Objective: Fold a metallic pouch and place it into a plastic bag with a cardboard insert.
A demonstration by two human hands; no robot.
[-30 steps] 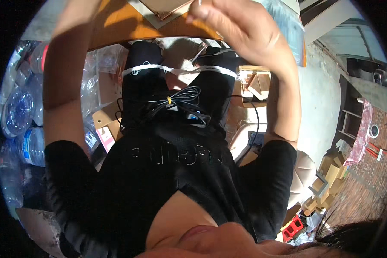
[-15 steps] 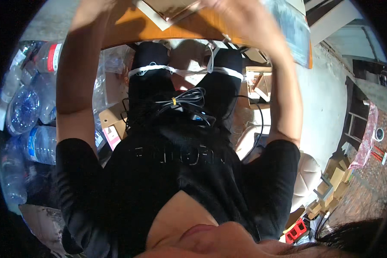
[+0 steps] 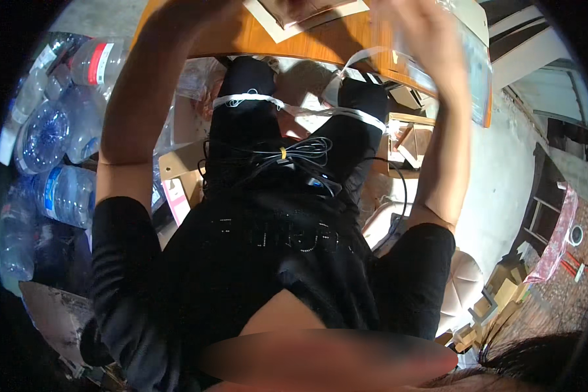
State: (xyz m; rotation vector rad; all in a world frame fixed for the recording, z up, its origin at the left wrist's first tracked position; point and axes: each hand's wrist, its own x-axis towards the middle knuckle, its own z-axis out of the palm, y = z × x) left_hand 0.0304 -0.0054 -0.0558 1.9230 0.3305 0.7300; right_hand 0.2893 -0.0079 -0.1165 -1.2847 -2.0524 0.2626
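While the brown board [image 3: 307, 12] lay on the worktop [image 3: 258, 47], top centre, nearer to the left arm [image 3: 134, 108], I could not tell its long axis, nor the grip of the blurred right hand [image 3: 418, 26]; the left hand was out of view.

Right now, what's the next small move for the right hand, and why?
Probably ease the white strip clear of the table's edge with the right hand. In this view the strip arcs across that edge near the hand, so it might snag. The hand is blurred; I can't tell whether it grips the strip.
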